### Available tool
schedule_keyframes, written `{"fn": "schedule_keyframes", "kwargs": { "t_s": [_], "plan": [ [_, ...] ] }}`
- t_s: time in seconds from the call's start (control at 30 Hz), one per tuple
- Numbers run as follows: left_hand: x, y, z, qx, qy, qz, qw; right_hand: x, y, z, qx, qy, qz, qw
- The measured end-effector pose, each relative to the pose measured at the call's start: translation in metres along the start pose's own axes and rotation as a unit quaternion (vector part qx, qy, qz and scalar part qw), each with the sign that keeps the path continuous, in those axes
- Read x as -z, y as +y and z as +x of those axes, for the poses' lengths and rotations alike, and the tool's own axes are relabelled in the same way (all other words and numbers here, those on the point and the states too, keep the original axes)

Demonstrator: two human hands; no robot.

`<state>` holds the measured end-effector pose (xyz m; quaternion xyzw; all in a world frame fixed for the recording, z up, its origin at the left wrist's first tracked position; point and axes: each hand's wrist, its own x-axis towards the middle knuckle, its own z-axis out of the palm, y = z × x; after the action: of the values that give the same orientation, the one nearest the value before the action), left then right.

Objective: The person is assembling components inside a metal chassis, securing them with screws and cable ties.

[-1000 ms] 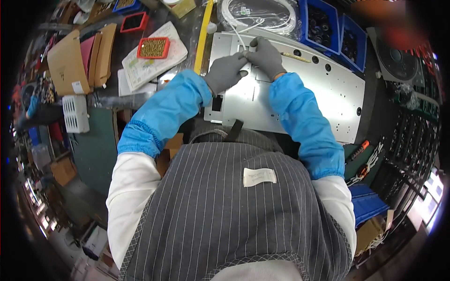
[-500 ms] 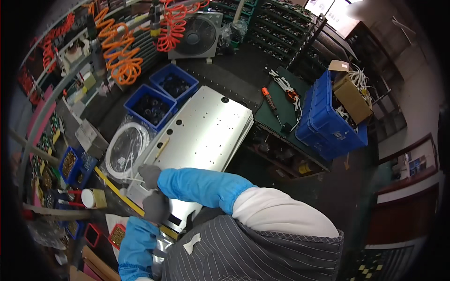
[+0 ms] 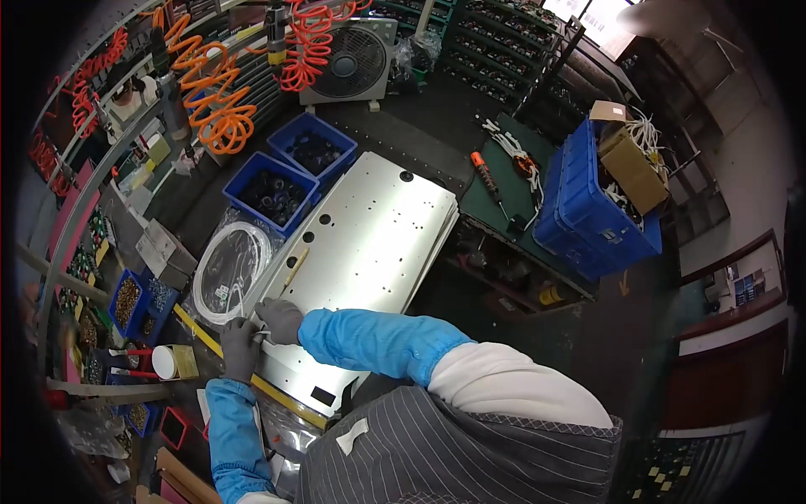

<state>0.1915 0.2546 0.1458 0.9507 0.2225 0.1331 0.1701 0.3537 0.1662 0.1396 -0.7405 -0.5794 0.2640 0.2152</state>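
Note:
Both my hands wear dark grey gloves and blue sleeve covers. My left hand (image 3: 241,349) is closed at the left edge of a stack of silvery metal panels (image 3: 369,244), holding a white cable (image 3: 263,334). Just to its right, my right hand (image 3: 281,322) is closed over the same stretch of cable, its fingertips partly hidden. From the hands the cable leads up toward a white coil (image 3: 198,290) lying in clear plastic. The top panel is flat, with small holes and several larger round ones. On it lies a thin tan stick (image 3: 295,269).
Blue bins (image 3: 294,225) of dark parts sit beyond the panels. A yellow strip (image 3: 197,330) runs along the near left, beside a white-lidded jar (image 3: 165,362). Orange coiled hoses (image 3: 227,126) hang overhead. A screwdriver (image 3: 489,178) and blue crate (image 3: 579,214) are at right.
My left hand has moved up and left from the panel's near edge to the cable. My right hand has shifted slightly right, and the near rectangular cutout now shows.

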Motion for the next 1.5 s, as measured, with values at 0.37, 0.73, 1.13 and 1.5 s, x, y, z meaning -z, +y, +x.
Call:
{"fn": "schedule_keyframes", "kwargs": {
  "t_s": [0.37,0.73,1.13,1.5],
  "plan": [
    [0.001,-0.003,0.009,0.139,-0.112,-0.048,0.983,-0.034,0.035,0.005,0.065,0.096,0.036,0.993],
    [-0.022,-0.009,-0.012,0.223,-0.062,-0.173,0.957,-0.019,0.008,-0.002,-0.010,0.039,0.003,0.999],
    [-0.021,0.004,-0.006,0.217,-0.026,-0.110,0.970,-0.028,0.007,-0.008,0.001,0.104,0.015,0.994],
    [-0.011,-0.007,0.004,0.174,-0.101,-0.124,0.972,-0.029,0.010,-0.011,0.014,0.126,0.023,0.992]
  ]
}}
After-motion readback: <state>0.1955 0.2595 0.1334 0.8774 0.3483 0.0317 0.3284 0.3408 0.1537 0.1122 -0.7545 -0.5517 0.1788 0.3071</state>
